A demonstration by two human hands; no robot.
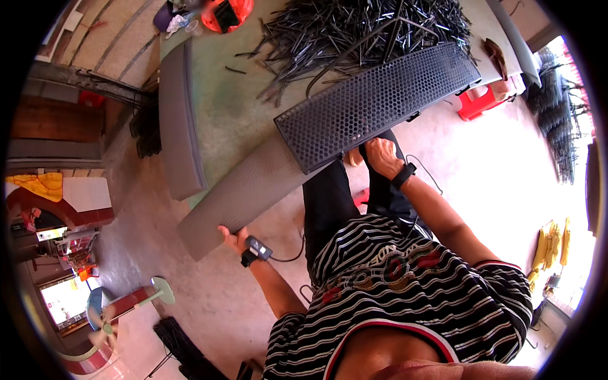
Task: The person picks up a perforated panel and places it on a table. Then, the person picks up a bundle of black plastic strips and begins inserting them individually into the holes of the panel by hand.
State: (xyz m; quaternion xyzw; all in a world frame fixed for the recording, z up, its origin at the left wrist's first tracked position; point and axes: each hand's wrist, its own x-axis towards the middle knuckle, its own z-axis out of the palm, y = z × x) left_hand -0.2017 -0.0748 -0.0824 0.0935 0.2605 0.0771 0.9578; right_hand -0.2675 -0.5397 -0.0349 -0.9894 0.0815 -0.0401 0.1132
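A long grey panel (253, 180) with a dotted surface slants down to the left off the table edge. At its lower end my left hand (235, 240) grips the edge, thumb on top and the other fingers mostly hidden. A black honeycomb grille (380, 104) overlaps the panel's upper end and reaches to the right, with small clips along its near edge. My right hand (383, 157) is closed just below that edge, over my leg; what it holds, if anything, is hidden.
A pile of thin black strips (354, 38) covers the far part of the green table (221, 101). Another grey panel (180, 120) lies along the table's left side. A red stool (475, 104) stands at right, an orange-red bag (235, 16) at the back. A cable (291, 258) hangs near my left wrist.
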